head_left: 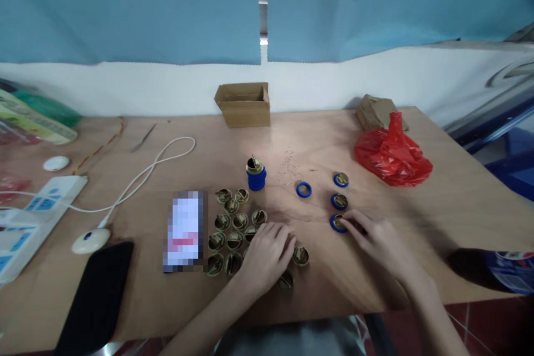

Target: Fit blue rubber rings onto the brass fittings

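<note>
Several round brass-coloured metal parts lie in rows on the table. My left hand rests over the right side of these rows, fingers bent and pointing down; what lies under them is hidden. My right hand pinches the nearest of three metal parts set in blue rings, at the right. Behind it sit the other two, a middle one and a far one. A single blue ring lies flat. A stack of blue rings carries a metal part on top.
An open cardboard box stands at the back. A red plastic bag and brown package are back right; a bottle lies front right. A blurred-screen phone, dark phone, white cable and power strip are left.
</note>
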`<state>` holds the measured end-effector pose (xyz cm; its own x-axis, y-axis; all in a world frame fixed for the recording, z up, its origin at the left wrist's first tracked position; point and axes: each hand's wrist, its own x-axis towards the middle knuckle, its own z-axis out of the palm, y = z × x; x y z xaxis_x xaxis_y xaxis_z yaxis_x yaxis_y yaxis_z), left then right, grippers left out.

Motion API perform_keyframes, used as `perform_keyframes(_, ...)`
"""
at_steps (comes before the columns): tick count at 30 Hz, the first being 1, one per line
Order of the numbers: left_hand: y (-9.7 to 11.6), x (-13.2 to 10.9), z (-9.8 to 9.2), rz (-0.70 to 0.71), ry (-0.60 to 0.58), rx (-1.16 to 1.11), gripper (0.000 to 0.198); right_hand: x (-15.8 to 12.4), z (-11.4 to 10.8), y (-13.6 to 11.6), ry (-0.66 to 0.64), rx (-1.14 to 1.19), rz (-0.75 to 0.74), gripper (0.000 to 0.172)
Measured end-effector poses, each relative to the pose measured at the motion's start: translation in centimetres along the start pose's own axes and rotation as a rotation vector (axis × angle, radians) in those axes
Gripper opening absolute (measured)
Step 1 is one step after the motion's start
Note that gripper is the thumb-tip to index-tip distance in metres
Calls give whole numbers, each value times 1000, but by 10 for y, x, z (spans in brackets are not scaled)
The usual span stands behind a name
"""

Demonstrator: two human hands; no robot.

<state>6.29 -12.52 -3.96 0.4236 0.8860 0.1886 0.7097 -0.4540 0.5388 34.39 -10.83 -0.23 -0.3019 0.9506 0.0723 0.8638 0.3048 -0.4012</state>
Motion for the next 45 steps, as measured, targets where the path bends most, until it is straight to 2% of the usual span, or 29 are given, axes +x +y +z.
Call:
perform_keyframes(4,1,1,0,21,8,12,7,8,-3,-2,55,-52,-14,20)
perform_keyframes(6,2,1,-1,26,-24,23,6,19,-6,-7,39,-68,-45,18)
perform_keyframes(9,5,2,-4,26,-71,27,9,45,-9,-14,-72,-127,-125,16)
perform_keyframes(11,6,1,-5,32,-68,6,20,68,-11,-17,-171,-167,-187,13)
perform_keyframes(15,7,1,-7,84,-47,-49,43,112,-13,-22,-299,-187,-163,8)
perform_keyframes(17,7,1,-8,104,-62,-65,46,129,-9,-23,-345,-155,-157,11)
perform_keyframes(19,7,0,-8,107,-77,-71,43,141,-2,-24,-362,-123,-195,22)
perform_keyframes(22,7,1,-11,99,-96,-90,36,147,10,-26,-367,-145,-273,34)
perform_keyframes(24,7,1,-16,122,-135,-131,36,145,15,-27,-367,-169,-287,35)
perform_keyframes(28,4,3,-33,207,-233,-219,50,134,11,-25,-301,-180,-229,26)
perform_keyframes(33,2,-5,-49,191,-313,-98,55,106,-9,-21,-149,-98,-214,21)
perform_keyframes(36,0,-16,-37,240,-290,63,53,75,-24,-32,-206,124,-268,26)
perform_keyframes(39,-4,-29,-11,292,-135,199,41,40,-35,-52,-334,299,-403,33)
perform_keyframes(41,-5,-35,1,318,-76,195,32,22,-38,-62,-383,345,-447,36)
perform_keyframes(43,-3,-37,4,327,-61,140,25,12,-36,-66,-392,362,-450,37)
perform_keyframes(45,-1,-35,-3,311,-54,67,21,9,-33,-67,-344,356,-424,37)
